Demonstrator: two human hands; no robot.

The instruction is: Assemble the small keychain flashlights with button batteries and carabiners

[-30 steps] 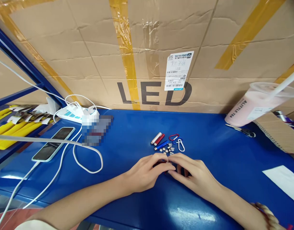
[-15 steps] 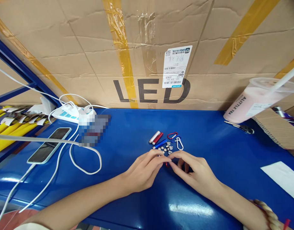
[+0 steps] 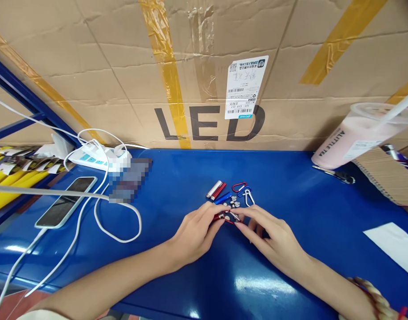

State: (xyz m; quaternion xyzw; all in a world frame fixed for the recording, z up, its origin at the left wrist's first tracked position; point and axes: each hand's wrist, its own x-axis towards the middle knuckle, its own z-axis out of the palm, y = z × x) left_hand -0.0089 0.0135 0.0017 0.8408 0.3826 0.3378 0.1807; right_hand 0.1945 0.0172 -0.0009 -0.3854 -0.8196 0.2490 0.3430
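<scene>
Cardboard wall (image 3: 90,66) behind both hands, printed "LED" in big black letters, yellow tape strips, white shipping label (image 3: 244,86) stuck over the "D" — label text too small to read. Blue desk (image 3: 177,275) under everything. Far right of the right hand: pink drink cup (image 3: 350,142) lying tilted, side reads "ALITTLE TEA", straw sticking out. Left of the left hand: white power strip (image 3: 97,158) with looping white cables, phone (image 3: 65,202) face up nearer the desk edge.

Left hand (image 3: 195,233) and right hand (image 3: 273,238) meet fingertip to fingertip, both pinching a small red part (image 3: 223,217) between them, just off the desk; detail too small to tell what it is exactly. Just beyond the fingertips: silver, red and blue small tubes (image 3: 218,192) lying side by side, red, blue and silver carabiner clips (image 3: 243,191) beside them, and a cluster of button cells (image 3: 235,204) nearly touching the pinched part.
</scene>
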